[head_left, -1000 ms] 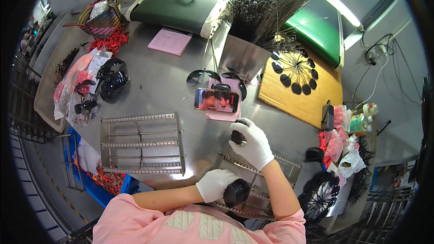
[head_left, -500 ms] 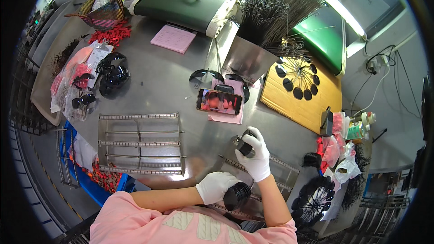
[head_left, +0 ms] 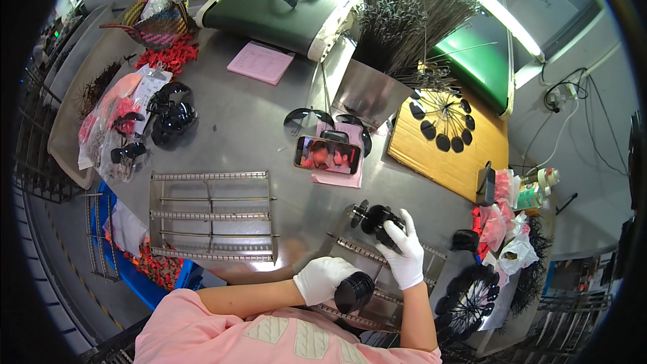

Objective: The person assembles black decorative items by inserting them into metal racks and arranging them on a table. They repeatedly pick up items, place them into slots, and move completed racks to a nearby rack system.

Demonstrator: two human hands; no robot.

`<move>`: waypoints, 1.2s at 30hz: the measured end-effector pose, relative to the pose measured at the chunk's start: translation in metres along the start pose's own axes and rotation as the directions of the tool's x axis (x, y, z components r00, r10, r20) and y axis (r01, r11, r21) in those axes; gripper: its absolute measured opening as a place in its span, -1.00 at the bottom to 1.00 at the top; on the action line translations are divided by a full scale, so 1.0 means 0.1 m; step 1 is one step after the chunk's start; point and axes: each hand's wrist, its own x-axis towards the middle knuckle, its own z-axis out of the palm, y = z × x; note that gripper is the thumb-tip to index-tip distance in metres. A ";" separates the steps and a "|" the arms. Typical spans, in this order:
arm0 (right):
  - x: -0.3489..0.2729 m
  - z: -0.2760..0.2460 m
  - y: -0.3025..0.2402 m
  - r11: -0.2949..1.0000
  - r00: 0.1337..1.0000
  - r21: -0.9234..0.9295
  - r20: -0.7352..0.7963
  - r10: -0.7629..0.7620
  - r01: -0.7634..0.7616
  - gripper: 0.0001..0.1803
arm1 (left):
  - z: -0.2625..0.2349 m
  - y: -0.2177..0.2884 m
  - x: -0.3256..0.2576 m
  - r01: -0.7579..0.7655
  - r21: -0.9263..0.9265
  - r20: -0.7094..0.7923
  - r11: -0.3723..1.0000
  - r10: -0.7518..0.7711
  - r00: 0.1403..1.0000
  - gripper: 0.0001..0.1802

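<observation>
Both hands wear white gloves. My left hand [head_left: 322,279] is closed around a stack of round black lenses [head_left: 353,291], held low near my chest. My right hand [head_left: 404,255] grips a cluster of black lenses on a wire clip [head_left: 377,218] above a metal rack [head_left: 367,253] that lies in front of me on the steel table [head_left: 236,135].
A second empty metal rack [head_left: 212,216] lies to the left. A phone [head_left: 327,155] with a lit screen rests on pink paper. A bunch of wire clips [head_left: 411,13] stands at the back; yellow board with black lenses [head_left: 445,128] at right. Bags of parts [head_left: 118,128] at left.
My right hand has moved right and slightly toward me with the lens cluster. My left hand has stayed holding the lens stack.
</observation>
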 end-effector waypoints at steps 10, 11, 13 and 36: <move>-0.28 -0.32 0.33 0.953 0.995 -0.284 -0.036 0.097 -0.104 0.03 | 0.01 0.01 -0.02 0.020 0.105 0.025 0.994 -0.023 0.999 -0.66; -0.24 -0.35 0.29 0.904 0.995 -0.427 0.095 0.007 0.035 0.11 | 0.01 0.01 -0.03 0.032 0.115 0.028 0.993 -0.036 0.999 -0.67; -0.17 -0.40 0.13 0.865 0.996 -0.499 0.084 -0.017 0.057 0.09 | 0.01 0.00 -0.03 0.045 0.097 0.046 0.994 -0.050 0.998 -0.67; -0.42 -0.46 0.40 0.864 0.906 0.460 -0.245 0.346 -0.205 -0.36 | -0.41 -0.20 1.32 -0.539 0.506 0.469 0.673 0.310 0.827 -0.09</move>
